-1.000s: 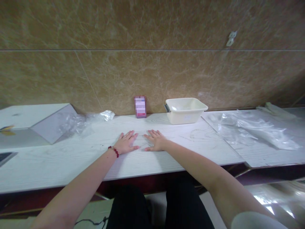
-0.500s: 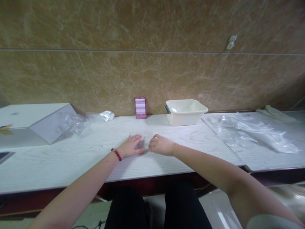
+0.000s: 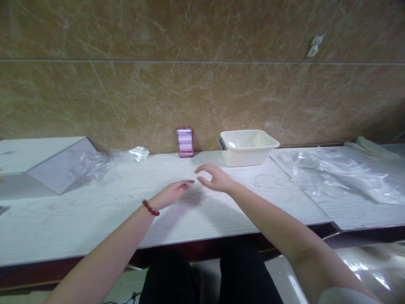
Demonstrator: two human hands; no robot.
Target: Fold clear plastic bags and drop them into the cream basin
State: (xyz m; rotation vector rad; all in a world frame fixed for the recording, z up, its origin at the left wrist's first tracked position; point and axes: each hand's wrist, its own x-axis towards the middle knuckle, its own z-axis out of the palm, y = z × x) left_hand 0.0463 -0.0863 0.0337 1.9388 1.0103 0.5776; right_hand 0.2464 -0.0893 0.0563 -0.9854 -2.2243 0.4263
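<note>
Above the white wood-grain tabletop [image 3: 221, 219], my left hand [image 3: 172, 194] is held out with its index finger stretched to the right, and a red bead bracelet [image 3: 150, 207] circles the wrist. Facing it, my right hand [image 3: 217, 178] has thumb and fingers parted in a curve. The fingertips of both hands are close together but apart. I can make out nothing in either hand. Beyond the right hand stands a cream plastic tub [image 3: 248, 154] with a grey handle clip. A phone [image 3: 185, 142] with a lit screen leans upright against the wall.
A white box [image 3: 41, 158] with a slanted side stands at the left, crumpled clear plastic [image 3: 95, 166] beside it. More clear plastic bags [image 3: 344, 173] lie on the right part of the table. The marbled wall [image 3: 158, 93] closes off the back.
Both hands have lifted off the tabletop. The right hand has moved farther back and its thumb and fingers have spread; the left has turned on its side. The view has shifted slightly.
</note>
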